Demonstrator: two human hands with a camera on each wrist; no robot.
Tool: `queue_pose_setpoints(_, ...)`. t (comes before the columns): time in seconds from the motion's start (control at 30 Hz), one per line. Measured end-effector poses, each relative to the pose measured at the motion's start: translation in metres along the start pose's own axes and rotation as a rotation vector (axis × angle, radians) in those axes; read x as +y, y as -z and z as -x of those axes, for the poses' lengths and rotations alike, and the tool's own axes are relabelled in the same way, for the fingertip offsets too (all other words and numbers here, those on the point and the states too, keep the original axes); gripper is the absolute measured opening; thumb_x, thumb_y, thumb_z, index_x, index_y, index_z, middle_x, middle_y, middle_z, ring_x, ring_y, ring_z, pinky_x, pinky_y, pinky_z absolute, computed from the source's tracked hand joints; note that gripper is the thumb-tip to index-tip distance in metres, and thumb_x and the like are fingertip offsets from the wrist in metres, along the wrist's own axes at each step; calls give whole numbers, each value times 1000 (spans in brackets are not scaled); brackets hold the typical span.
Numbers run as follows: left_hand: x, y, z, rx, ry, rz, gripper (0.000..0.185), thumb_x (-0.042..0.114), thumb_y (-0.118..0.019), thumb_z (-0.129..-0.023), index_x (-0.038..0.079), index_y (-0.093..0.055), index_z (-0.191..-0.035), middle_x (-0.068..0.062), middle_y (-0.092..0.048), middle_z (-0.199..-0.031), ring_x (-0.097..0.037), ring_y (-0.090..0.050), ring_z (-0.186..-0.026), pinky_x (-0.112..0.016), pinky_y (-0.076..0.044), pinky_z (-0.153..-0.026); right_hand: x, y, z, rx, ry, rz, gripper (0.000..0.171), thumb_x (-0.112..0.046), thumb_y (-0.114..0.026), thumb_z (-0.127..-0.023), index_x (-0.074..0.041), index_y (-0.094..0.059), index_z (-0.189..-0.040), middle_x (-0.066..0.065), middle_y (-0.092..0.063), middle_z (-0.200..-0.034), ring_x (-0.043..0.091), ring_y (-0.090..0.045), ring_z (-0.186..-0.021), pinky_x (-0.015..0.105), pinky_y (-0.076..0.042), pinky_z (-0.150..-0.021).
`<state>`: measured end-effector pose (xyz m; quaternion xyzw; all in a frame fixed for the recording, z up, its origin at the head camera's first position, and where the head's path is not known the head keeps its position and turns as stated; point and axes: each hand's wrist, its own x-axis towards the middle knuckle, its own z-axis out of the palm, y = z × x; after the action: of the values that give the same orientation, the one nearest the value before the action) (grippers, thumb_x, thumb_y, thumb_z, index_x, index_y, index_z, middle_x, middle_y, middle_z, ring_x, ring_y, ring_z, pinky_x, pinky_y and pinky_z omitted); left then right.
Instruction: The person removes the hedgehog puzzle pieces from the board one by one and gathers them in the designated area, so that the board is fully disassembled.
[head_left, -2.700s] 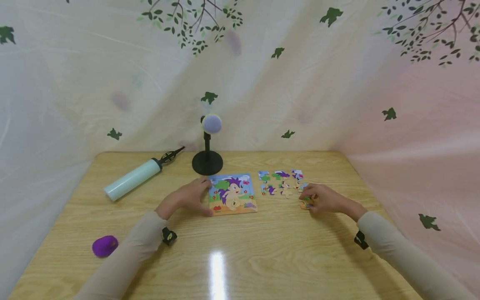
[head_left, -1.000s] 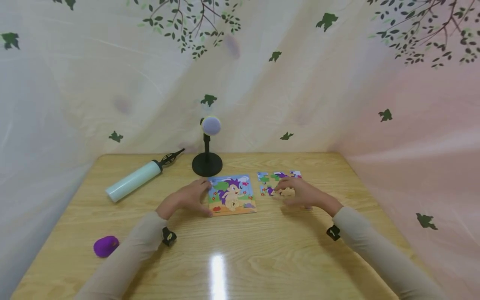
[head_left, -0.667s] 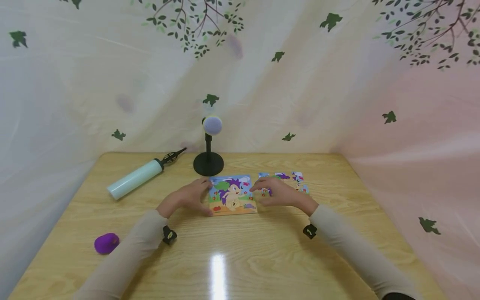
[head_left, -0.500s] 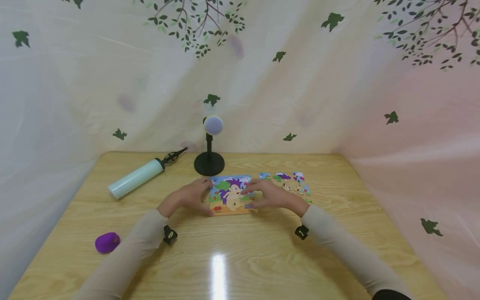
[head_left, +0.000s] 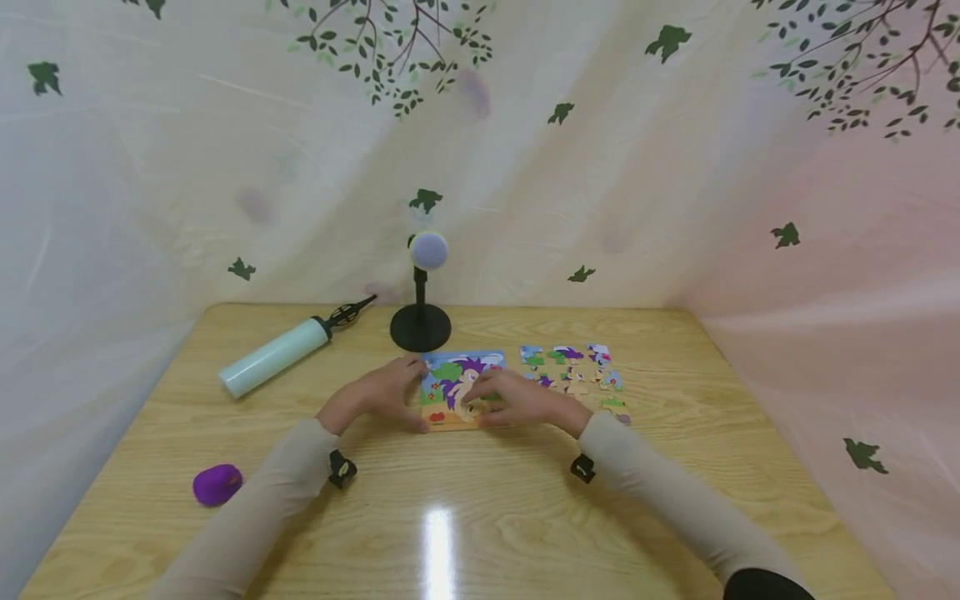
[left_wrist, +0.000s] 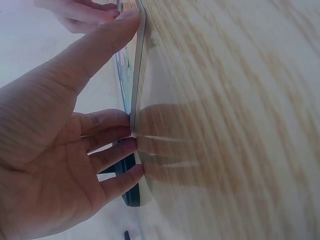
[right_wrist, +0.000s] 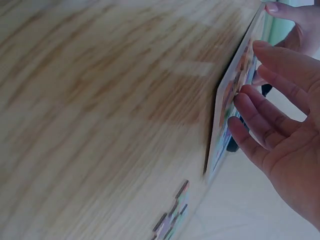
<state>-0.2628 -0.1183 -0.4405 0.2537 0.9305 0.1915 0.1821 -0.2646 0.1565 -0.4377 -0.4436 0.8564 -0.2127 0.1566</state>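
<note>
A small picture puzzle board (head_left: pixel 459 385) with a hedgehog lies flat at the table's middle. My left hand (head_left: pixel 390 393) braces its left edge, thumb at the near corner and fingers along the side; the left wrist view shows the left hand (left_wrist: pixel 100 125) with straight fingers against the board's thin edge (left_wrist: pixel 137 75). My right hand (head_left: pixel 504 398) lies over the board's right half. In the right wrist view the right hand (right_wrist: pixel 272 125) touches the board's (right_wrist: pixel 227 107) face with extended fingertips. Several loose puzzle pieces (head_left: pixel 576 377) lie to the right, apart from both hands.
A pale green pump (head_left: pixel 273 357) lies at the back left. Just behind the board is a black stand with a grey ball (head_left: pixel 420 325). A purple lump (head_left: pixel 216 485) sits near left. The loose pieces (right_wrist: pixel 172 215) show beside the board. Curtains enclose the wooden table (head_left: pixel 480 517).
My right hand has moved left from the loose pieces onto the board's face. Two more pieces lie at the near right of the group. The left hand has stayed on the board's edge.
</note>
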Motion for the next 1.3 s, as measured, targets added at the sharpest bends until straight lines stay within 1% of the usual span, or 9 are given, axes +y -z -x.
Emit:
queue_pose_setpoints(0.17, 0, -1, -1, -9, 5, 2, 98, 51, -84, -79, 0, -41, -151, -25, -28, -163, -42, -30, -151, -58, -32, -123, -3, -3, -4, -2, -10, 18, 34, -16, -76, -92, -9, -72, -125, 9, -68, -119, 20, -60, -104, 30, -54, -87)
queue_pose_setpoints(0.27, 0, -1, -1, -13, 13, 3, 99, 53, -84, -79, 1, -41, -151, -24, -28, -164, -42, -30, -151, -58, -32, -123, -5, -3, -6, -7, -12, 42, 36, -17, -77, -91, -9, -72, -126, 8, -67, -116, 19, -58, -100, 26, -52, -83)
queue_pose_setpoints(0.47, 0, 0, -2, -13, 9, -8, 98, 53, -84, -80, 0, -41, -150, -25, -29, -163, -42, -31, -150, -58, -33, -122, -6, -2, -11, -33, -3, 74, 38, -17, -77, -92, -9, -71, -128, 9, -66, -117, 19, -58, -102, 25, -49, -83)
queue_pose_setpoints(0.7, 1, 1, -2, -16, 8, -12, 97, 51, -84, -80, 0, -41, -150, -24, -31, -161, -41, -33, -149, -57, -33, -122, -8, 0, -15, -64, -21, 60, 39, -13, -76, -91, -9, -70, -130, 9, -67, -119, 21, -59, -105, 27, -51, -87)
queue_pose_setpoints(0.97, 0, 1, -2, -15, 9, -4, 97, 51, -84, -79, 1, -41, -149, -22, -33, -160, -40, -35, -148, -56, -34, -122, -12, 2, -16, -70, -55, 51, 41, -11, -78, -90, -12, -70, -130, 7, -68, -117, 23, -59, -107, 30, -53, -89)
queue_pose_setpoints(1.13, 0, 0, -2, -15, 15, -13, 97, 52, -84, -79, 1, -41, -150, -22, -33, -161, -39, -34, -149, -56, -33, -123, -12, 3, -17, -82, -49, 60, 41, -11, -78, -89, -14, -71, -130, 5, -69, -116, 22, -60, -107, 30, -53, -91)
queue_pose_setpoints(1.2, 0, 0, -2, -16, 19, -15, 98, 52, -84, -79, 1, -41, -150, -22, -32, -161, -40, -34, -149, -56, -33, -123, -12, 3, -18, -84, -43, 67, 41, -12, -78, -89, -14, -71, -129, 4, -70, -116, 22, -60, -106, 29, -52, -90)
queue_pose_setpoints(1.3, 1, 0, -2, -18, 21, -13, 98, 52, -84, -79, 1, -41, -150, -23, -31, -162, -40, -33, -150, -57, -33, -122, -12, 3, -19, -81, -34, 73, 40, -11, -79, -89, -13, -72, -128, 4, -71, -115, 21, -58, -101, 26, -50, -86)
